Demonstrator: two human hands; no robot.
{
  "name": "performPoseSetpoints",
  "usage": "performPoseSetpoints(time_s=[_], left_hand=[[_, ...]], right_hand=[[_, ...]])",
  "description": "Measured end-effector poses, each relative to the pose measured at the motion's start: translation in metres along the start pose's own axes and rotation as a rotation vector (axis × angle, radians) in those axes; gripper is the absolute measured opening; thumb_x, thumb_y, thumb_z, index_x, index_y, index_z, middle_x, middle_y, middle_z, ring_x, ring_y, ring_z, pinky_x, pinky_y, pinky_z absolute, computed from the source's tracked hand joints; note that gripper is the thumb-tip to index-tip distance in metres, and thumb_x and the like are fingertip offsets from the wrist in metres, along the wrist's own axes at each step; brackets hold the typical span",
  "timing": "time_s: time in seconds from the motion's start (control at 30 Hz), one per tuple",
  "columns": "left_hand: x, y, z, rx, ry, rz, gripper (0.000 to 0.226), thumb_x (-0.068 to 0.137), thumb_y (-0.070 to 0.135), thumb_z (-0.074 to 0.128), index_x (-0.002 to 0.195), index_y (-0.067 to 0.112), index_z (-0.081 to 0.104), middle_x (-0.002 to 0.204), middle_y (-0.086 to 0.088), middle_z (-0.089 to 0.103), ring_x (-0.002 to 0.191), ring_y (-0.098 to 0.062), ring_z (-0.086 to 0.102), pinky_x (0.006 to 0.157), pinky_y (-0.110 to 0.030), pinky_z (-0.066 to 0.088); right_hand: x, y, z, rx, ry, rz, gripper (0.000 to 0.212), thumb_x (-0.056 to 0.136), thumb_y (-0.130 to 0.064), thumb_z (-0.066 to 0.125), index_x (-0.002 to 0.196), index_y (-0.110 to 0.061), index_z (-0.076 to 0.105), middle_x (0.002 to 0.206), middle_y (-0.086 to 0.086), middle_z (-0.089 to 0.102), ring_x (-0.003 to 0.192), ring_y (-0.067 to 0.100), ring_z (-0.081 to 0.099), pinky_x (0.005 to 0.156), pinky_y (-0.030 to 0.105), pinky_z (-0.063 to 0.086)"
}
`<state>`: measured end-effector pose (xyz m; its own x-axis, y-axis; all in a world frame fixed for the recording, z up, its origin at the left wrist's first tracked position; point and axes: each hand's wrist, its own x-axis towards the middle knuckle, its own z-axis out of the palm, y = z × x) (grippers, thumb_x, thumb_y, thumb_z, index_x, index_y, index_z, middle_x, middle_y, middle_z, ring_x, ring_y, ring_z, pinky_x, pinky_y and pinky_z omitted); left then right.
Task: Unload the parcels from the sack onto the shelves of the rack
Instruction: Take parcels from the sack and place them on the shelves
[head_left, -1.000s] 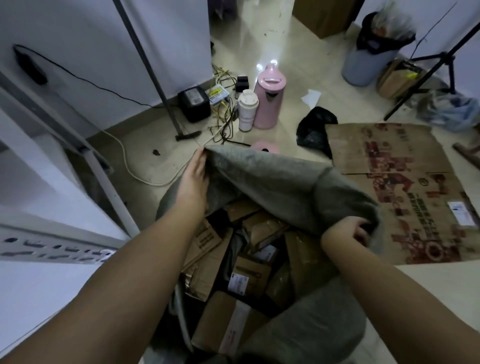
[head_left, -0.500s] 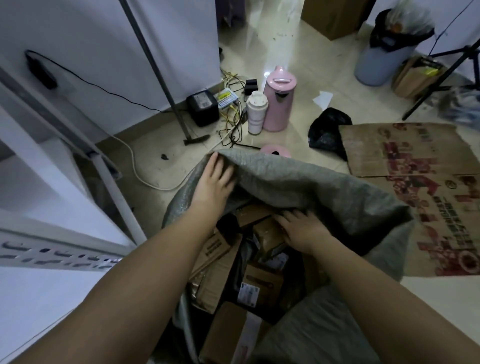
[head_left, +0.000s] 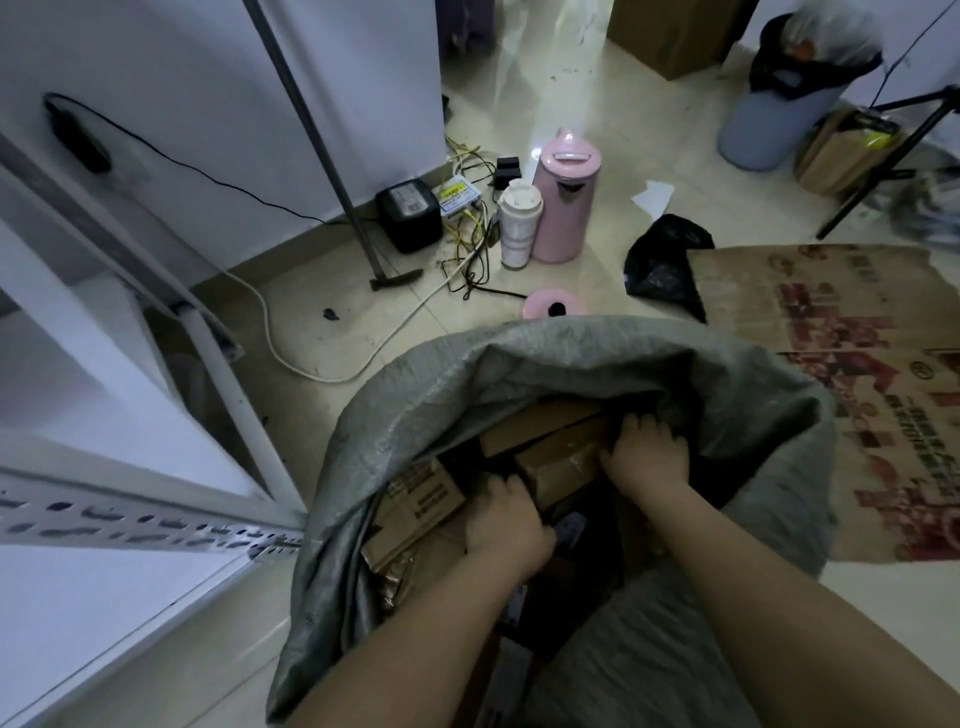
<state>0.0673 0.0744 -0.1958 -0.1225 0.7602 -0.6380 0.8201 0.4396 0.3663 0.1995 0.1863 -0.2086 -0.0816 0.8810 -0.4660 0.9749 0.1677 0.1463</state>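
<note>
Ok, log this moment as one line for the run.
phase: reach into sack | left hand: gripping brown parcel | right hand: on the same parcel's far end | rack: left of sack

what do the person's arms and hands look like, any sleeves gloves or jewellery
Both arms are bare as far up as the view shows: no sleeves in sight. The left hand and the right hand wear no gloves, and no watch, bracelet or ring shows on the visible parts. The light is dim, so small details such as the nails cannot be made out.
</note>
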Motion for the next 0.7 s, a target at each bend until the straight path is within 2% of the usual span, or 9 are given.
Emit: performPoseSetpoints(time_s=[0.07,0.13,0.17,0.23,0.33,0.4,0.5,0.63,0.7], left_hand=[[0.009,0.004,0.011,-0.539,-0.117,-0.204,0.074,0.093,0.034,0.053,0.148,0.004,0.014,0.15,-0.016,0.028,0.133,-0.032,0.036,0.103,-0.033,0.037],[0.022,0.007,0.011,-0.9,-0.162,-0.296,0.073,0.095,0.031,0.051,0.151,0.006,0.011,0.152,-0.014,0.028,0.136,-0.029,0.034,0.106,-0.031,0.033],[0.027,0.008,0.009,-1.02,-0.189,-0.319,0.067,0.097,0.031,0.049,0.15,0.006,0.017,0.148,-0.012,0.035,0.133,-0.027,0.038,0.103,-0.03,0.036],[0.023,0.014,0.006,-1.207,-0.236,-0.346,0.05,0.098,0.031,0.045,0.142,0.008,0.039,0.119,-0.006,0.055,0.11,-0.022,0.051,0.087,-0.027,0.042],[0.009,0.014,0.002,-1.407,-0.201,-0.415,0.04,0.093,0.03,0.047,0.128,0.01,0.052,0.094,-0.002,0.057,0.09,-0.019,0.053,0.08,-0.028,0.041],[-0.002,0.014,0.005,-1.478,-0.118,-0.445,0.041,0.087,0.032,0.051,0.122,0.012,0.052,0.096,-0.005,0.059,0.088,-0.019,0.056,0.075,-0.028,0.045],[-0.039,0.013,-0.019,-1.587,-0.041,-0.563,0.069,0.07,0.046,0.058,0.131,0.015,0.049,0.114,-0.012,0.062,0.098,-0.027,0.06,0.077,-0.033,0.05],[-0.116,0.016,-0.08,-1.606,-0.009,-0.624,0.038,0.091,0.046,0.051,0.109,0.012,0.058,0.094,-0.009,0.064,0.078,-0.02,0.06,0.056,-0.026,0.048],[-0.157,0.018,-0.113,-1.645,-0.033,-0.651,0.033,0.097,0.044,0.046,0.104,0.014,0.055,0.094,-0.006,0.061,0.078,-0.021,0.058,0.058,-0.026,0.049]], right_hand=[[0.007,0.002,0.009,0.236,-0.088,0.117,0.064,0.097,-0.048,0.041,0.145,-0.007,0.029,0.148,0.015,0.035,0.135,0.032,0.036,0.105,0.039,0.033],[0.015,0.002,0.015,0.591,-0.181,0.183,0.069,0.097,-0.044,0.043,0.149,-0.004,0.022,0.152,0.018,0.031,0.138,0.036,0.033,0.109,0.04,0.033],[0.018,0.003,0.017,0.755,-0.192,0.197,0.067,0.098,-0.04,0.044,0.149,-0.002,0.022,0.152,0.019,0.032,0.137,0.037,0.034,0.109,0.039,0.033],[0.017,0.004,0.017,0.918,-0.121,0.226,0.056,0.1,-0.032,0.044,0.145,0.0,0.032,0.146,0.021,0.04,0.132,0.038,0.04,0.103,0.037,0.036],[0.0,0.002,0.003,0.944,0.029,0.281,0.046,0.099,-0.028,0.045,0.138,-0.004,0.043,0.137,0.021,0.049,0.124,0.038,0.048,0.097,0.039,0.04],[-0.011,-0.003,0.002,0.987,0.081,0.261,0.047,0.098,-0.027,0.047,0.139,-0.005,0.044,0.137,0.019,0.049,0.123,0.036,0.049,0.098,0.038,0.04],[-0.054,-0.01,-0.036,1.032,0.058,0.19,0.048,0.1,-0.034,0.044,0.142,-0.01,0.044,0.141,0.015,0.041,0.127,0.033,0.044,0.103,0.036,0.035],[-0.122,-0.012,-0.096,1.123,0.017,0.108,0.041,0.103,-0.033,0.039,0.134,-0.01,0.052,0.134,0.014,0.042,0.125,0.031,0.043,0.1,0.033,0.034],[-0.156,-0.014,-0.128,1.207,-0.018,0.135,0.04,0.103,-0.035,0.04,0.132,-0.011,0.051,0.134,0.011,0.038,0.117,0.025,0.043,0.089,0.029,0.039]])
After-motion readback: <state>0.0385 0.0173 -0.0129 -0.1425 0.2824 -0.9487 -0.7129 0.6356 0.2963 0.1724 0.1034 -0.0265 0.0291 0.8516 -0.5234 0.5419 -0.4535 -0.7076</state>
